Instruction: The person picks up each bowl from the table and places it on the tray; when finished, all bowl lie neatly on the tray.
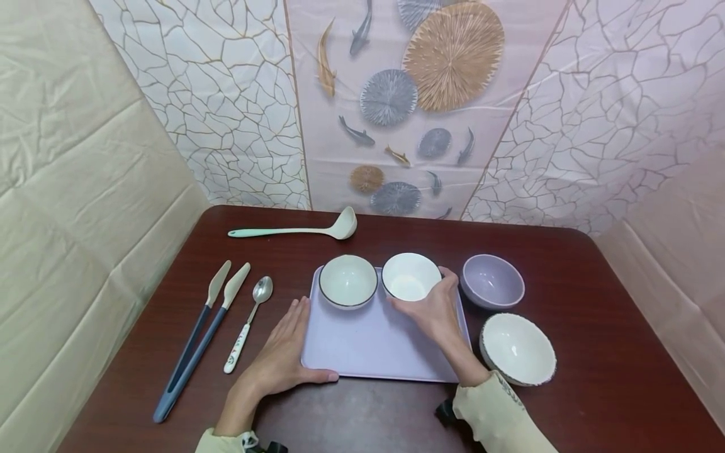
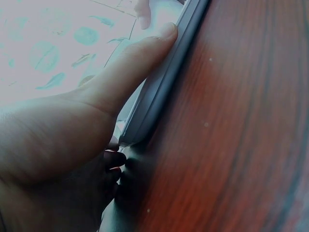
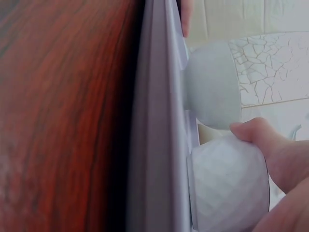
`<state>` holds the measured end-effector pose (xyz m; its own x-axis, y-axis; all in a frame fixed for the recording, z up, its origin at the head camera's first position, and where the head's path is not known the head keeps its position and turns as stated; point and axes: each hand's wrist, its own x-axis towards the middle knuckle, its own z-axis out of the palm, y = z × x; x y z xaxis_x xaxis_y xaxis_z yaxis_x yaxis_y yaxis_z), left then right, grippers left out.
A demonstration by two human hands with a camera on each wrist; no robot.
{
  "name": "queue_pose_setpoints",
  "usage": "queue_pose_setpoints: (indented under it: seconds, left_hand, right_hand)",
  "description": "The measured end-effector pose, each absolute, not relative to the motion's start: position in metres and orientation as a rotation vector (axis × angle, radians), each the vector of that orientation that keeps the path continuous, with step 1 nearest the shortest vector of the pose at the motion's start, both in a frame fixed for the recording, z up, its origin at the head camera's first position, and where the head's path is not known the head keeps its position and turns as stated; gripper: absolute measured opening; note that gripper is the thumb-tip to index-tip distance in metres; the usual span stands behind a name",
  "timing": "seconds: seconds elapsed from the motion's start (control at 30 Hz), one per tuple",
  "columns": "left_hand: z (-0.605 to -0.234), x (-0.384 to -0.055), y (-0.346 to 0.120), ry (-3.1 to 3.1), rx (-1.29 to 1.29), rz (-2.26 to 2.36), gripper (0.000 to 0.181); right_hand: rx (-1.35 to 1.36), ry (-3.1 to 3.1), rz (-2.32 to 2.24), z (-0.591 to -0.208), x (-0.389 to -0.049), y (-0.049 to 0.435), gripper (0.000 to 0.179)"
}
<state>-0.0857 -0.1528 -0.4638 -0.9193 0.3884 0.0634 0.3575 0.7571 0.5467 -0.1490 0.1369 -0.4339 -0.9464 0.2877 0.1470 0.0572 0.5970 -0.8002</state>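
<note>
My right hand (image 1: 435,314) grips a small white bowl (image 1: 411,278) at the back right of a lilac tray (image 1: 374,352), thumb and fingers on either side of its rim. In the right wrist view the white bowl (image 3: 229,181) shows a faceted outer wall. A pale grey-green bowl (image 1: 348,283) with a dark rim stands to its left on the tray. Along the tray's left side rests my left hand (image 1: 280,358), fingers straight, its thumb stretched along the front edge. The left wrist view shows the thumb (image 2: 140,58) against the tray rim.
Right of the tray stand a purple bowl (image 1: 493,281) and a white bowl with a rough dark-flecked rim (image 1: 518,349). To the left lie blue-handled tongs (image 1: 195,352) and a spoon (image 1: 245,333). Behind the tray is a ladle (image 1: 283,232), near the table's back edge.
</note>
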Motion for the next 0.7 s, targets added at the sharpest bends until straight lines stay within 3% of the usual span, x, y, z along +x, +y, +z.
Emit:
queue_pose_setpoints:
  seconds: [0.33,0.47,0.6,0.7]
  left_hand:
    - [-0.463,-0.086,-0.152,2.875,0.604,0.892,0.138]
    - [-0.463,-0.086,-0.152,2.875,0.606,0.902,0.138]
    - [-0.463,-0.086,-0.152,2.878,0.610,0.908,0.137]
    - [-0.463,-0.086,-0.152,2.883,0.615,0.909,0.137]
  right_hand:
    - [-0.139,-2.559,1.180,-0.433,-0.145,0.141,0.128]
    - [-0.052,-2.524,1.125,-0.426,-0.140,0.140,0.125]
    - [0.125,-2.534,1.167,-0.405,-0.124,0.145,0.104]
    - [0.340,-2.567,1.239,-0.384,-0.105,0.161,0.071]
